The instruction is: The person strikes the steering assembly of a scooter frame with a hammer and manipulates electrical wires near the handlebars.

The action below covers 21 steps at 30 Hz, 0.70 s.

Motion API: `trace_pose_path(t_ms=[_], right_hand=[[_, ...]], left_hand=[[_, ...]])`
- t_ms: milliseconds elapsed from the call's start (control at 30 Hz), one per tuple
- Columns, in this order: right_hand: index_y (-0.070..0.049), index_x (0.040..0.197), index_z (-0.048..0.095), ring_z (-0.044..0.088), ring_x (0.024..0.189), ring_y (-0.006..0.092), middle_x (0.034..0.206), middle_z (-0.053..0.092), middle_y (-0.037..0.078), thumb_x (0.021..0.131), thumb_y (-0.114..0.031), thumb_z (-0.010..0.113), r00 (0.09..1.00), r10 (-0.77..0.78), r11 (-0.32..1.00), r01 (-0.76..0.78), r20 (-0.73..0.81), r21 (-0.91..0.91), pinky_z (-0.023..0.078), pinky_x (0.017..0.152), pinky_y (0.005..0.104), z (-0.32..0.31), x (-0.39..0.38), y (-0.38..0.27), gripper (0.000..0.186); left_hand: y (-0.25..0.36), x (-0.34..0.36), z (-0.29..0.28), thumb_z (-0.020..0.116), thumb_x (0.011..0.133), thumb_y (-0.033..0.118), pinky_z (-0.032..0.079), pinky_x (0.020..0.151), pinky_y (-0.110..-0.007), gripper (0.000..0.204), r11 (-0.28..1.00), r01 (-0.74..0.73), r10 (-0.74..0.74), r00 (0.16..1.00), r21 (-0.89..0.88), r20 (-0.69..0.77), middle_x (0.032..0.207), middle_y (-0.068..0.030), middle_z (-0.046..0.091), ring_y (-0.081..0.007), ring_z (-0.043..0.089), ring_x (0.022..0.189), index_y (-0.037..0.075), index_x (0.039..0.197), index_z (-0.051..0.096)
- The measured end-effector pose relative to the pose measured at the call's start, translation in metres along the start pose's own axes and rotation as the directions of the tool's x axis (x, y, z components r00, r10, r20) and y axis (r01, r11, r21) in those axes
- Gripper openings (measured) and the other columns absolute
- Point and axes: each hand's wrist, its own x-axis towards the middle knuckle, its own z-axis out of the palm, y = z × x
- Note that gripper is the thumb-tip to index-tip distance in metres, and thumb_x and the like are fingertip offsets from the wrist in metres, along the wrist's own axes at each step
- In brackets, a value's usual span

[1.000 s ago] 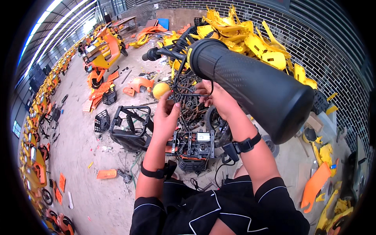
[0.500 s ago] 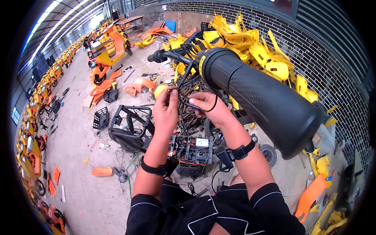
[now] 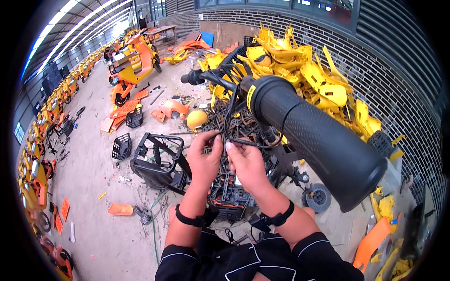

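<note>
In front of me a thin black cable point(image 3: 227, 119) hangs from a handlebar and runs down to my fingers. My left hand point(image 3: 203, 157) pinches it between thumb and forefinger. Close beside, my right hand point(image 3: 247, 164) is closed round another stretch of black cable point(image 3: 253, 144), which loops off to the right. The fingertips nearly meet. A large black textured handlebar grip point(image 3: 316, 133) juts toward me at upper right; the far black grip point(image 3: 191, 77) is at the bar's other end. Below the hands is a black scooter frame point(image 3: 229, 201), partly hidden by my forearms.
Yellow body panels point(image 3: 323, 84) are heaped against the brick wall. Dark metal parts point(image 3: 234, 119) lie piled behind my hands, with a round yellow piece point(image 3: 197, 119) beside them. A black rack frame point(image 3: 159, 157) stands left. Scooters point(image 3: 131, 65) line the far left.
Both hands have moved lower in the picture and closer together, with the cable still in them. The view has shifted slightly, so the handlebar grip sits lower.
</note>
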Motion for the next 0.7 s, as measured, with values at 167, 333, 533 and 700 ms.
trace_pose_path(t_ms=[167, 333, 533, 700], right_hand=[[0.000, 0.100, 0.064, 0.061, 0.063, 0.0140, 0.081, 0.068, 0.007, 0.099, -0.021, 0.054, 0.939, 0.277, 0.851, -0.337, 0.202, 0.402, 0.050, 0.055, 0.0284, 0.001, -0.006, -0.045, 0.023], [0.001, 0.110, 0.064, 0.063, 0.083, 0.0141, 0.098, 0.067, 0.007, 0.102, -0.021, 0.049, 0.886, 0.262, 0.688, -0.449, 0.383, 0.570, 0.051, 0.073, 0.0279, 0.005, 0.005, -0.049, 0.028], [-0.001, 0.113, 0.063, 0.059, 0.078, 0.0112, 0.098, 0.066, 0.004, 0.103, -0.027, 0.049, 0.874, 0.182, 0.638, -0.454, 0.451, 0.621, 0.049, 0.071, 0.0267, 0.015, 0.007, -0.065, 0.031], [-0.005, 0.110, 0.064, 0.054, 0.071, 0.0080, 0.093, 0.064, 0.001, 0.102, -0.033, 0.053, 0.910, 0.202, 0.646, -0.402, 0.362, 0.649, 0.042, 0.061, 0.0240, 0.017, 0.005, -0.072, 0.032]], left_hand=[[-0.002, -0.003, -0.008, 0.073, 0.082, 0.000, 0.052, 0.067, -0.028, 0.021, 0.979, -0.204, 0.204, 0.979, 0.004, 0.000, 0.090, -0.0105, 0.067, -0.0189, 0.064, 0.076, 0.002, 0.103, 0.069], [-0.005, 0.001, -0.015, 0.068, 0.082, -0.008, 0.050, 0.079, -0.027, 0.030, 0.962, -0.101, 0.102, 0.995, -0.254, -0.011, 0.102, -0.0096, 0.067, -0.0164, 0.064, 0.091, 0.003, 0.110, 0.070], [0.014, 0.021, -0.024, 0.069, 0.082, -0.006, 0.050, 0.086, -0.030, 0.025, 0.937, -0.204, 0.206, 0.978, -0.284, -0.022, 0.108, -0.0113, 0.067, -0.0209, 0.065, 0.098, 0.003, 0.105, 0.069], [0.033, 0.033, -0.027, 0.069, 0.083, -0.002, 0.051, 0.086, -0.034, 0.020, 0.925, -0.337, 0.347, 0.937, -0.178, 0.032, 0.102, -0.0104, 0.071, -0.0248, 0.067, 0.098, 0.003, 0.103, 0.069]])
